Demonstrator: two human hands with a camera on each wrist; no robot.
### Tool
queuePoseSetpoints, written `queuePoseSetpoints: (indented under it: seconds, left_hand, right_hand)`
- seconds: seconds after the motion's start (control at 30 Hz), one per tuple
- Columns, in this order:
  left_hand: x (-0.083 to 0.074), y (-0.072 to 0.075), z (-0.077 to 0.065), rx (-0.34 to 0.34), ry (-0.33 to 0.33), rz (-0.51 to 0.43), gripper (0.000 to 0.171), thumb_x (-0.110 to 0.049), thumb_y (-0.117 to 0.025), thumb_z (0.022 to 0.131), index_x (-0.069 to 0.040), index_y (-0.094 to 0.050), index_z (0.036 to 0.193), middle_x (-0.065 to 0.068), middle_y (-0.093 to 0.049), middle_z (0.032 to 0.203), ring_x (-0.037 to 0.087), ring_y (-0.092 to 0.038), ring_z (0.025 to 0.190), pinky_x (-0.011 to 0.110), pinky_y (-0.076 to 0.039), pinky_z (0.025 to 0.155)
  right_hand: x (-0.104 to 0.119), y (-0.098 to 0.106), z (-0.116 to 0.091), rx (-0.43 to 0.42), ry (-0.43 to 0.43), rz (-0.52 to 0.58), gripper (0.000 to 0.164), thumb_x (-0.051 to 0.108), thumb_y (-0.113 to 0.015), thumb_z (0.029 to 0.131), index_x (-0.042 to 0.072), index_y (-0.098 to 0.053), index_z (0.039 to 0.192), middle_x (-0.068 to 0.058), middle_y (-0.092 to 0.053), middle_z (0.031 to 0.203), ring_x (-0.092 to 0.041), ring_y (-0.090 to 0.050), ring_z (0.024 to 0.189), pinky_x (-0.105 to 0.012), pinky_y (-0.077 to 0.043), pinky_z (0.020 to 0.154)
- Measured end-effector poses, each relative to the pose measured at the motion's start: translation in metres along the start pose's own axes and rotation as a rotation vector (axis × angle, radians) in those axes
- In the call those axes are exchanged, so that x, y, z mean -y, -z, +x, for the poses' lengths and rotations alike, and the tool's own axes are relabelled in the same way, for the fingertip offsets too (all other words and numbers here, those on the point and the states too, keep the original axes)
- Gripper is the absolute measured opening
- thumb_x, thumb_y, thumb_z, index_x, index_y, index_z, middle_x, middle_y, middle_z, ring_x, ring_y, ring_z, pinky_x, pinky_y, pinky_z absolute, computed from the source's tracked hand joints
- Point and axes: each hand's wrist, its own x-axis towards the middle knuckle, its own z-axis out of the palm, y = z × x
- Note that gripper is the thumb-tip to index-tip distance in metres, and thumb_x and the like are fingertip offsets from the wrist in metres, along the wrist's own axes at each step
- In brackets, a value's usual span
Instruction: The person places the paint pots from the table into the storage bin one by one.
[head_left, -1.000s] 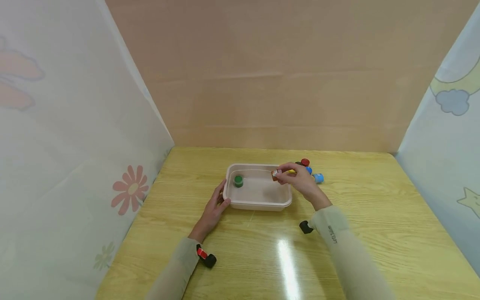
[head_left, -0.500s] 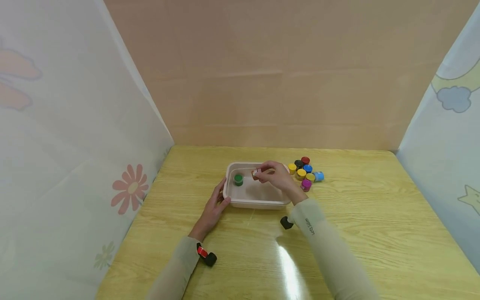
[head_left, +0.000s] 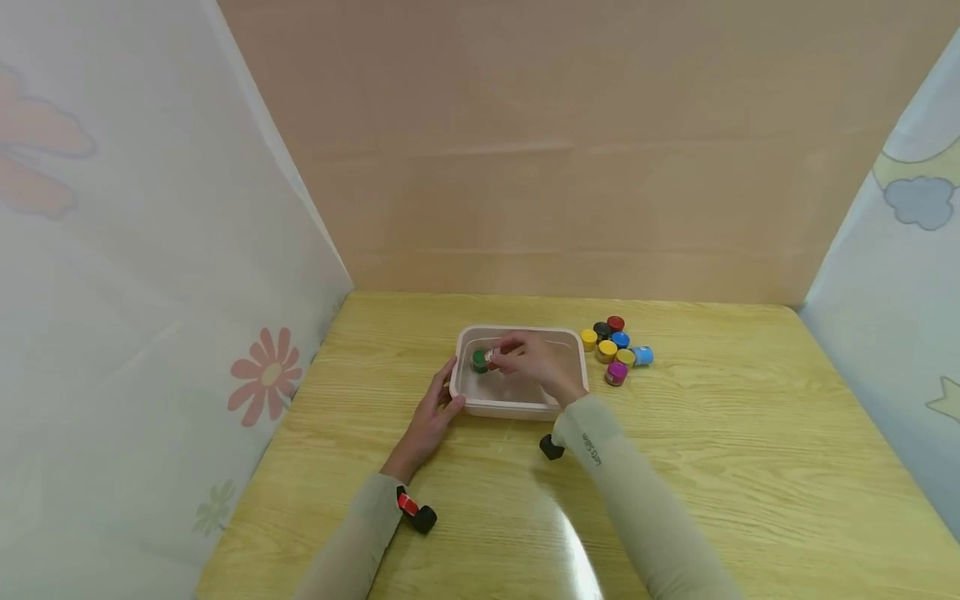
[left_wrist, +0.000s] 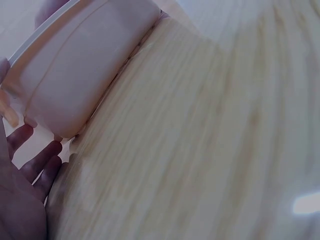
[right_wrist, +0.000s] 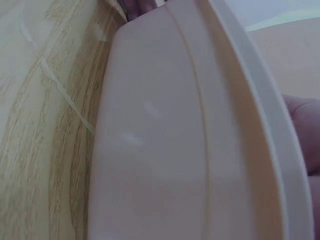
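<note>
A pale pink plastic tub (head_left: pixel 517 409) stands on the wooden table. My left hand (head_left: pixel 431 417) touches its near left corner, thumb at the front rim and extended fingers along the side. In the left wrist view, the left hand's fingers (left_wrist: pixel 42 162) meet the tub's outer wall (left_wrist: pixel 85 65). Inside the tub, my right hand (head_left: pixel 528 362) pinches a small reddish jar with a white label (head_left: pixel 492 358). Close beside this jar is a green-lidded jar (head_left: pixel 480 361) at the tub's left end. The tub's wall hides the held jar from the right wrist view.
Right of the tub, several small jars cluster on the table, with yellow, black, red and blue lids and a magenta one (head_left: pixel 617 373) nearest. A light-blue jar (head_left: pixel 642 356) lies on its side. A brown backdrop (head_left: pixel 570 167) rises behind the table (head_left: pixel 750 433).
My right hand has carried the reddish jar leftward across the tub to the green-lidded jar, uncovering the jar cluster. The left hand stays at the tub's corner.
</note>
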Motion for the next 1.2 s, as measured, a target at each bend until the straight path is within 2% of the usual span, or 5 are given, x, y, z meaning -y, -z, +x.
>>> queuePoseSetpoints:
  seconds: [0.33, 0.63, 0.8, 0.97, 1.2]
  left_hand:
    - [-0.001, 0.001, 0.0, -0.003, -0.039, 0.026, 0.067, -0.014, -0.054, 0.108, -0.016, -0.021, 0.167, 0.017, -0.031, 0.167, 0.036, -0.048, 0.144, 0.054, -0.039, 0.117]
    - [0.034, -0.001, 0.012, -0.012, -0.038, 0.032, 0.068, -0.022, -0.053, 0.109, -0.029, -0.017, 0.167, 0.009, -0.028, 0.17, 0.034, -0.048, 0.144, 0.047, -0.039, 0.116]
    - [0.036, -0.001, 0.01, -0.021, -0.046, 0.027, 0.067, -0.026, -0.055, 0.109, -0.034, -0.021, 0.166, 0.004, -0.03, 0.169, 0.031, -0.05, 0.143, 0.042, -0.041, 0.114]
    - [0.036, -0.001, 0.01, -0.033, -0.045, 0.026, 0.065, -0.027, -0.055, 0.109, -0.04, -0.023, 0.164, 0.0, -0.032, 0.168, 0.029, -0.05, 0.142, 0.044, -0.042, 0.114]
    - [0.037, -0.002, 0.01, -0.039, -0.059, 0.032, 0.066, -0.025, -0.055, 0.108, -0.038, -0.023, 0.164, 0.003, -0.034, 0.167, 0.03, -0.049, 0.143, 0.049, -0.04, 0.115]
  right_hand:
    - [-0.001, -0.009, 0.01, 0.02, 0.008, -0.105, 0.021, 0.019, -0.074, 0.096, 0.007, -0.073, 0.114, -0.009, -0.071, 0.114, -0.022, -0.067, 0.098, -0.037, -0.056, 0.09]
    - [-0.003, -0.019, 0.018, 0.003, 0.058, -0.217, 0.02, 0.012, -0.078, 0.092, 0.002, -0.075, 0.109, -0.011, -0.073, 0.108, -0.024, -0.065, 0.102, -0.04, -0.053, 0.093]
    - [-0.001, -0.024, 0.017, -0.003, 0.07, -0.237, 0.022, 0.009, -0.079, 0.091, 0.001, -0.074, 0.11, -0.013, -0.073, 0.108, -0.027, -0.066, 0.105, -0.043, -0.053, 0.095]
    - [-0.002, -0.025, 0.017, 0.002, 0.089, -0.247, 0.023, 0.009, -0.079, 0.09, 0.0, -0.074, 0.111, -0.014, -0.074, 0.109, -0.029, -0.067, 0.106, -0.044, -0.053, 0.096]
    - [-0.006, -0.025, 0.019, 0.009, 0.099, -0.26, 0.027, 0.006, -0.079, 0.089, -0.001, -0.073, 0.114, -0.017, -0.071, 0.112, -0.032, -0.067, 0.106, -0.042, -0.055, 0.092]
